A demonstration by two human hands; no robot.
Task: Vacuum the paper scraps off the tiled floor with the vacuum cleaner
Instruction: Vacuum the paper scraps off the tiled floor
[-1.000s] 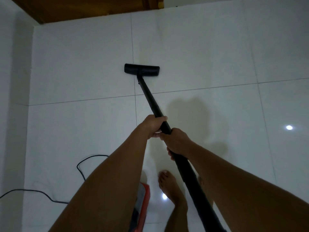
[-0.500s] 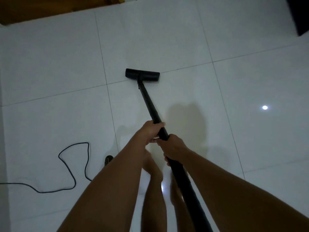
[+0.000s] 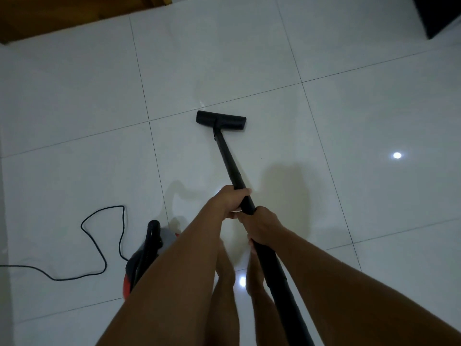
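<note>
Both hands on the vacuum wand point(image 3: 230, 168), stacked. Left hand point(image 3: 230, 199) is the forward one, fingers wrapped around the tube from the left side. Right hand point(image 3: 262, 224) sits just behind it and slightly to the right, also wrapped tight on the wand; the two hands nearly touch. Behind the right hand the wand thickens and runs back between the forearms and out the bottom edge of view.

Floor nozzle point(image 3: 221, 120) is well ahead of the left hand, flat on the tiled floor point(image 3: 361, 121), lying crosswise to the wand, just short of a grout line beyond it.

Vacuum canister point(image 3: 139, 265) is behind and left of the left hand, beside the left forearm, which partly hides it: red and black body, grey top, black hose stub sticking up. Power cord point(image 3: 99, 245) loops on the tiles further left of the canister and trails out of the left edge.

Bare feet show below the hands, between the forearms.

Paper scraps: I can't pick out any against the white glossy tile; lighting is dim, so small pale bits could be lost in the glare. Only a tiny dark speck to the right of the wand, between left hand and nozzle.

Ahead, far left of the nozzle: brown wooden surface point(image 3: 62, 16). Far right: dark object point(image 3: 439, 13) at the corner.
</note>
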